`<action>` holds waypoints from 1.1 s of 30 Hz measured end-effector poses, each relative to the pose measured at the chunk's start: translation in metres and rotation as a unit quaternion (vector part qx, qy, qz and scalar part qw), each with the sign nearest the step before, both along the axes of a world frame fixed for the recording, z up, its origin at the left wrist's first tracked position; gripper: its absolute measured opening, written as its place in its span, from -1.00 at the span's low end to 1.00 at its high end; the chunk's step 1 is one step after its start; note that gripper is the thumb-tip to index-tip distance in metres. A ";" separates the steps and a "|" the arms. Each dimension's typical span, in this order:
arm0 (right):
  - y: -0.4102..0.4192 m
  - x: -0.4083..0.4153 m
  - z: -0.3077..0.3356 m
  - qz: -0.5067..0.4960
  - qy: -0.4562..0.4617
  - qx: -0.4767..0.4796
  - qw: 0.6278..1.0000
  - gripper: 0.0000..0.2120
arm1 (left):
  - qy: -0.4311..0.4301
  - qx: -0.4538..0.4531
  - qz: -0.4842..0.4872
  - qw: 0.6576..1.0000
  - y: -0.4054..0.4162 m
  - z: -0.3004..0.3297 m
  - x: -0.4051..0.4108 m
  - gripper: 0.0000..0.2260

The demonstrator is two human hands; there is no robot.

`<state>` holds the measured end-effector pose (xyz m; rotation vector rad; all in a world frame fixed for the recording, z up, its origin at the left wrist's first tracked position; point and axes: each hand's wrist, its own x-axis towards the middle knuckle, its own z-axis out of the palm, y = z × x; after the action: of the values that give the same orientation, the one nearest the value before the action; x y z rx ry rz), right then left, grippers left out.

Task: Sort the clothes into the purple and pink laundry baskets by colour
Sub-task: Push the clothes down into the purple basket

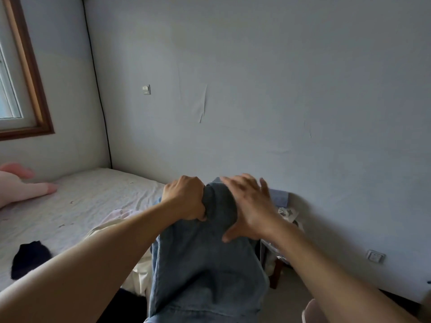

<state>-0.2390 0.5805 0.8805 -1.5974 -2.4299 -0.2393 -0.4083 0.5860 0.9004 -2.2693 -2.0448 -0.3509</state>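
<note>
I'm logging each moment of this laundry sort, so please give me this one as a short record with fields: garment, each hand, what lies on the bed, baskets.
garment held: blue denim jeans, hanging down in front of the person
left hand: grips the bunched top of the jeans
right hand: fingers spread, flat against the jeans
on the bed: dark garment, cream garment, pink plush toy
baskets: pale pink rim at bottom right, possibly a basket; purple one not visible

— Any words, labels or numbers to read?
— None. Blank wall switch [146, 89], blank socket [375, 256], no lettering on either.
— On the jeans [205, 264] or the bed sheet [93, 194]?
— No tag or brand legible; only small blurred specks on the sheet.
</note>
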 end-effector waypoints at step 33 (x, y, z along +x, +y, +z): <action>-0.099 0.079 -0.139 -0.218 -0.005 -0.020 0.976 -0.67 | 0.057 -0.039 -0.335 0.940 -0.037 -0.141 0.100 -0.76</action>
<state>-0.1605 0.4817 0.7410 -2.1379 -2.0721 -0.2712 -0.3085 0.5489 0.7599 -2.8971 -1.1936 -0.1592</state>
